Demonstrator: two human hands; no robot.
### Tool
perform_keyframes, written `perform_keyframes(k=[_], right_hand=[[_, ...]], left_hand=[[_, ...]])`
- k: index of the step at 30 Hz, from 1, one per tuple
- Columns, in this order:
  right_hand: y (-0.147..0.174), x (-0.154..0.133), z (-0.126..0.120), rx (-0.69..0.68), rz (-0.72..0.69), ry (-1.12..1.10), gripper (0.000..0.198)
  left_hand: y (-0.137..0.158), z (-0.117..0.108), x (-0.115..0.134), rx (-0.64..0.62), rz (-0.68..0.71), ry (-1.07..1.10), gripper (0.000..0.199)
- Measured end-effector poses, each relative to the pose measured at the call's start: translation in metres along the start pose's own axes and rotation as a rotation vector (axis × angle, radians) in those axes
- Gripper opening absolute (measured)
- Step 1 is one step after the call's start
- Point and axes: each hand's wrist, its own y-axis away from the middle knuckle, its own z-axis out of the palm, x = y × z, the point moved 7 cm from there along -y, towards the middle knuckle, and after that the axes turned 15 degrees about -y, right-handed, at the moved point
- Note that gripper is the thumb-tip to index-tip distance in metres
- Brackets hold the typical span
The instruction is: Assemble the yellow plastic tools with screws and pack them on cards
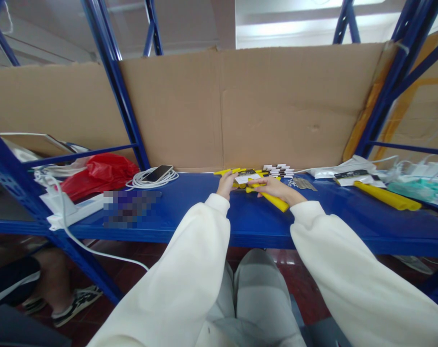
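Both my hands are close together over the blue shelf (pixel 197 212), near its middle. My left hand (pixel 226 184) has its fingers closed at the left end of a small white card with a black part (pixel 247 178). In my right hand (pixel 278 189) is a yellow rolled sheet (pixel 275 201), slanting down to the right, its upper end beside the card. Behind my hands lie thin yellow strips (pixel 226 171) and a stack of white-and-black folded cards (pixel 279 170). A flat grey-brown piece (pixel 301 183) rests right of my right hand.
At left are a phone (pixel 158 173) on a coiled white cable (pixel 135 182), a red plastic bag (pixel 99 173) and a white power strip (pixel 81 210). At right lie a larger yellow roll (pixel 387 196) and white packets (pixel 352 174). Cardboard (pixel 269 106) stands behind. A person's leg (pixel 54 274) shows lower left.
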Motion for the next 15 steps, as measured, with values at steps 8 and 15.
perform_keyframes(k=[8, 15], right_hand=[[0.014, -0.046, -0.089, 0.426, -0.076, 0.533, 0.057], [0.076, -0.098, -0.215, 0.726, 0.263, 1.154, 0.048]], left_hand=[[-0.002, -0.007, -0.002, 0.101, 0.026, 0.039, 0.032], [0.003, -0.002, 0.0, 0.066, -0.005, 0.049, 0.013]])
